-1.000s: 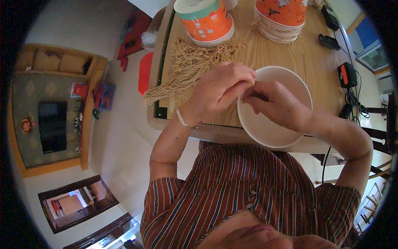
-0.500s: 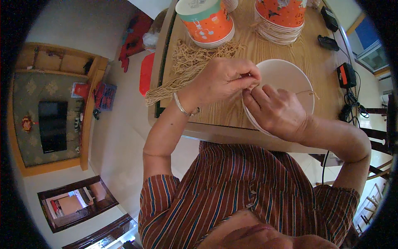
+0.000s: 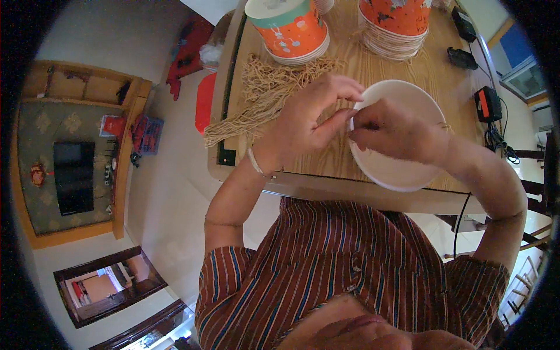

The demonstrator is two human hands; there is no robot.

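A white paper bucket (image 3: 402, 172) stands at the table's front edge, its open mouth toward me. My left hand (image 3: 309, 116) is at the bucket's left rim, thumb and fingers apart, fingertips close to the rim. Over the bucket's mouth, my right hand (image 3: 396, 131) is closed in a pinch near the same left rim. What it pinches is hidden by the fingers. A short bit of tan twine (image 3: 447, 125) shows at the bucket's right rim, behind my right wrist. Left of the bucket lies a loose heap of tan twine pieces (image 3: 262, 87), partly behind my left hand.
Two stacks of orange printed paper buckets stand at the back, a left stack (image 3: 291, 38) and a right stack (image 3: 394, 35) with twine around its rims. Black adapters (image 3: 487, 105) and cables (image 3: 496, 143) lie along the right edge. A red stool (image 3: 205, 105) is beyond the table's left side.
My hands have come apart from each other; the left fingers have opened out. My right hand has turned and moved up slightly over the bucket. The bucket has shifted a little right.
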